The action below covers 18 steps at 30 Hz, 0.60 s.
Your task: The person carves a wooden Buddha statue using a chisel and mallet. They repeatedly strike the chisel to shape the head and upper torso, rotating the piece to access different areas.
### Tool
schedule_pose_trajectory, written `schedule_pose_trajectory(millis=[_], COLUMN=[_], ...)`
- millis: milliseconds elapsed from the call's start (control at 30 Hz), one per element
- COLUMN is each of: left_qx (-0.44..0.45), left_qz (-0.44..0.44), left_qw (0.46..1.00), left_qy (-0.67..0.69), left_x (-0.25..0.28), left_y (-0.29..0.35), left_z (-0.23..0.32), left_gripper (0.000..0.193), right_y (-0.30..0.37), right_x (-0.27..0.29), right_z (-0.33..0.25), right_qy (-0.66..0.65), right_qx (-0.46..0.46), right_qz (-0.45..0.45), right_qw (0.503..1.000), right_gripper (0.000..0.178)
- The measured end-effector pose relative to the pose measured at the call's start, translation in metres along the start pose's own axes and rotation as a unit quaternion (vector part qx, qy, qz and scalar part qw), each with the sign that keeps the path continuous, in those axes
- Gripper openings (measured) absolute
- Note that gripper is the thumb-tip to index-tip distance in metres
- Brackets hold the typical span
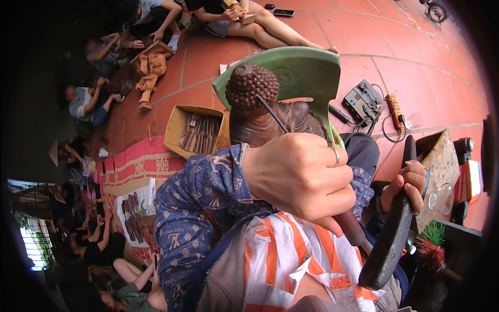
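Note:
My left hand [304,177], closed in a fist, grips a chisel [349,228] whose handle end sticks out below the fingers. The thin blade slants up and left, its tip at the knobbly curls of a dark brown wooden statue [253,86]. Behind my left hand, part of the statue's body, with its carved folds, is hidden. My right hand [405,190] is wrapped round a dark, heavy wooden mallet [385,249], held to the right of the chisel's handle end and apart from it. An orange-and-white striped cloth [280,260] covers my lap.
A green plastic chair [306,75] stands behind the statue. To the left are a cardboard box [182,145] of chisels and more tools on paper [136,216]. A grey control box [363,101] and orange power strip [395,112] lie right. Other people sit around another wooden carving [152,75].

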<state>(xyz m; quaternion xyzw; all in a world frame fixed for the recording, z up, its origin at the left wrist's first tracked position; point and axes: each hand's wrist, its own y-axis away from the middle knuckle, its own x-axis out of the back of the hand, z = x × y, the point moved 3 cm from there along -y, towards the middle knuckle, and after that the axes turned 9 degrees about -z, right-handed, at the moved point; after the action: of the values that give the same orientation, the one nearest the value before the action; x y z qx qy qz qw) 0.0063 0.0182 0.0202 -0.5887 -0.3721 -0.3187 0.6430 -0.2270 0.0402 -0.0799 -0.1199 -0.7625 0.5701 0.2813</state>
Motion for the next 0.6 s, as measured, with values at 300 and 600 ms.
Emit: schedule_pose_trajectory(millis=[300, 600], left_qx=[-0.031, -0.022], left_qz=[0.001, -0.005], left_qw=[0.999, 0.999], left_qy=[0.012, 0.034], left_x=[0.002, 0.008], left_y=[0.005, 0.004], left_z=[-0.001, 0.003], left_gripper=[0.036, 0.039], right_y=[0.014, 0.002], right_x=[-0.004, -0.001], right_z=[-0.003, -0.005], right_qy=[0.132, 0.131], right_qx=[0.042, 0.012], right_qz=[0.013, -0.007], right_qw=[0.99, 0.991], right_gripper=[0.033, 0.031])
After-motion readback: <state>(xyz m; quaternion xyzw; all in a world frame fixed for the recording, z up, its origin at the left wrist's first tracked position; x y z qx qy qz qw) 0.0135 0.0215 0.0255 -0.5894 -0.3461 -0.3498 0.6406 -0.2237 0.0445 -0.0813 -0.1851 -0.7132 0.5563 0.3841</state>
